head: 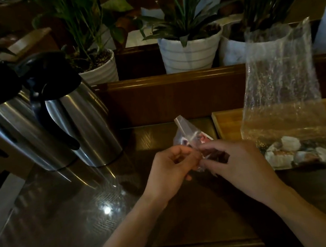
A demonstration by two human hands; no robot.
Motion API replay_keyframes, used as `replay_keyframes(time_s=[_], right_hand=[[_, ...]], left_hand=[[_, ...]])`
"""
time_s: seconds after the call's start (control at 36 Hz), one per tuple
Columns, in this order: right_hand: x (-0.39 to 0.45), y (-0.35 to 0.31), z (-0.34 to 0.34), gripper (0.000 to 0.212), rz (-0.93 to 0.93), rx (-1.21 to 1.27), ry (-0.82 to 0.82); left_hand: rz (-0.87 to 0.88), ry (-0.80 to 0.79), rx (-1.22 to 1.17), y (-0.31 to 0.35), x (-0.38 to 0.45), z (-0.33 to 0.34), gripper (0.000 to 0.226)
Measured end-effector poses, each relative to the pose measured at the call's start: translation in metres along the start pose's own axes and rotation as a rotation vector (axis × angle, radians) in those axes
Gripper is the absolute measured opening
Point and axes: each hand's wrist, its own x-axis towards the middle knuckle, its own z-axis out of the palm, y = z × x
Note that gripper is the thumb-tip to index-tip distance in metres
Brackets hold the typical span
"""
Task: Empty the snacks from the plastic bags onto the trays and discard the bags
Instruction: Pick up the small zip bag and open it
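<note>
A small clear plastic bag (184,135) with red-and-white wrapped snacks inside is held over the dark table. My left hand (170,168) pinches its lower left part and my right hand (237,161) pinches its lower right part, fingers curled. A tall clear plastic bag (281,87) stands upright at the right, with several pale wrapped snacks (290,150) at its bottom. Behind it lies a wooden tray (229,127), partly hidden by the tall bag.
Two steel thermos jugs (79,122) with black lids stand at the left. Potted plants in white pots (190,53) line a wooden ledge behind the table. The glossy table top (86,206) reflects ceiling lights.
</note>
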Motion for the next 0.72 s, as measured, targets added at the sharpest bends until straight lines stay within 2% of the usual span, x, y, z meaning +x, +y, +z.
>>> replay_keyframes(time_s=[0.08, 0.17, 0.25, 0.39, 0.5, 0.56, 0.64, 0.72], right_hand=[[0.003, 0.002, -0.005, 0.023, 0.043, 0.150, -0.056], [0.006, 0.004, -0.009, 0.017, 0.052, 0.194, -0.085], [0.007, 0.003, -0.008, 0.012, 0.043, 0.104, -0.068], [0.008, -0.003, -0.004, 0.016, -0.084, -0.055, -0.008], [0.010, 0.000, -0.003, 0.024, -0.183, -0.155, 0.041], [0.010, 0.000, -0.001, 0.022, -0.204, -0.171, 0.060], [0.011, -0.002, 0.002, 0.016, -0.210, -0.227, 0.112], [0.013, -0.003, 0.004, 0.020, -0.196, -0.237, 0.112]], left_hand=[[0.042, -0.019, 0.077, -0.001, 0.002, -0.002, 0.010], [0.080, -0.043, 0.140, 0.001, 0.003, -0.006, 0.010], [0.113, -0.091, 0.184, 0.004, 0.005, -0.007, 0.009], [0.206, -0.126, 0.242, 0.011, 0.006, -0.008, 0.014], [0.282, -0.103, 0.302, 0.011, 0.008, -0.007, 0.012], [0.306, -0.077, 0.328, 0.009, 0.009, -0.005, 0.011], [0.300, -0.068, 0.298, 0.009, 0.009, -0.002, 0.012], [0.277, -0.053, 0.244, 0.009, 0.011, -0.002, 0.017]])
